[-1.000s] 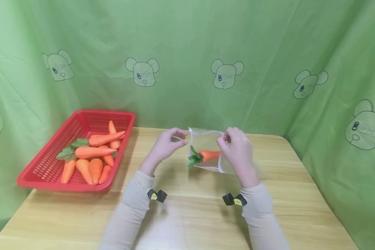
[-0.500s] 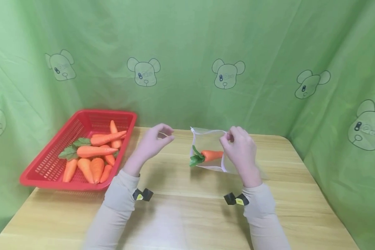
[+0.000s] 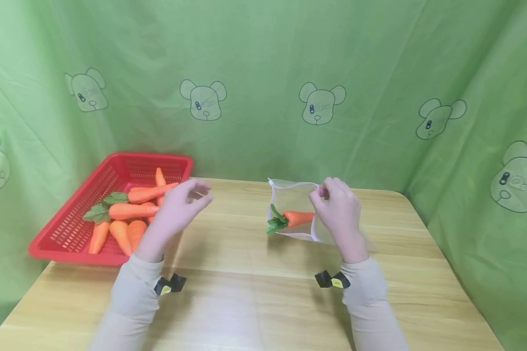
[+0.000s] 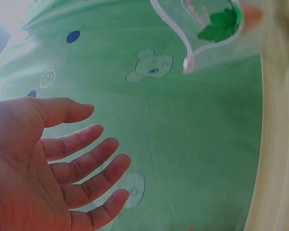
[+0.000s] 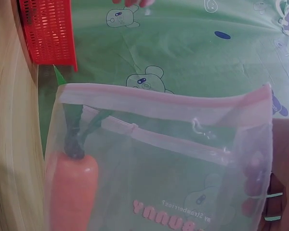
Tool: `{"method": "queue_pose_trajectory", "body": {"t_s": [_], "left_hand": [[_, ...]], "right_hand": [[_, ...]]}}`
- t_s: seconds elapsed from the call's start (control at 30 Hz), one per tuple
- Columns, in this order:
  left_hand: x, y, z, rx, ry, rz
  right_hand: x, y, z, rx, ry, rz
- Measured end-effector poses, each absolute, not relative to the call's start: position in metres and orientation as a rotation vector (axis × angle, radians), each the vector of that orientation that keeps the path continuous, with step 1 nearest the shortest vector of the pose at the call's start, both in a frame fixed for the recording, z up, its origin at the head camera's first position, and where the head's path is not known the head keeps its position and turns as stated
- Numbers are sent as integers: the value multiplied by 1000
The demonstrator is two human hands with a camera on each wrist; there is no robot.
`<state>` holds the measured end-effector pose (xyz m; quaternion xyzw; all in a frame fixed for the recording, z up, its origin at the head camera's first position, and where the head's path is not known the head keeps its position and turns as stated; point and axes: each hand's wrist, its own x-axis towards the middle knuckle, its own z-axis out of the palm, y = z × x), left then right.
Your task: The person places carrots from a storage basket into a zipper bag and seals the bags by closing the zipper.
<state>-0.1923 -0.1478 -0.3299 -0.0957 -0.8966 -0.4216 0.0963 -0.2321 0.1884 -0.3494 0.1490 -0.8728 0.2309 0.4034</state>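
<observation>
My right hand (image 3: 340, 212) pinches the upper edge of a clear zip bag (image 3: 290, 197), holding its mouth apart toward the left. One carrot (image 3: 299, 218) lies inside, its green leaves (image 3: 275, 224) at the opening. Up close in the right wrist view, the bag has a pink zip strip (image 5: 159, 103) and pink lettering; fingers show through its far side. My left hand (image 3: 180, 207) holds nothing, fingers loosely bent and spread in the left wrist view. It overlaps the right side of a red basket (image 3: 39, 253) of carrots (image 3: 131, 210) in the head view.
The basket stands at the table's left and its near left corner juts past the table edge. Green curtains (image 3: 263, 136) printed with bear faces enclose the back and sides. The wooden table (image 3: 254, 297) extends between and in front of the hands.
My left hand has come away from the bag's mouth and moved left to the basket. The right hand keeps its grip on the bag, nearly still.
</observation>
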Motion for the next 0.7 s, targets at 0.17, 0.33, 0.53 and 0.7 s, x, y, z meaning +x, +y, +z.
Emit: {"method": "queue_pose_trajectory", "body": {"t_s": [0.17,0.33,0.53,0.7], "left_hand": [[-181,-172,-335,-254,-2656,-1180],[-168,-199,-342,-229,-2684,-1163],[-159,-230,-349,-196,-2772,-1120],[-158,-250,-351,-249,-2835,-1031]], "right_hand": [[-231,189,-349,371,-2213,579],[-231,188,-349,369,-2221,575],[-232,188,-350,363,-2227,574],[-231,188,-350,370,-2224,564]]}}
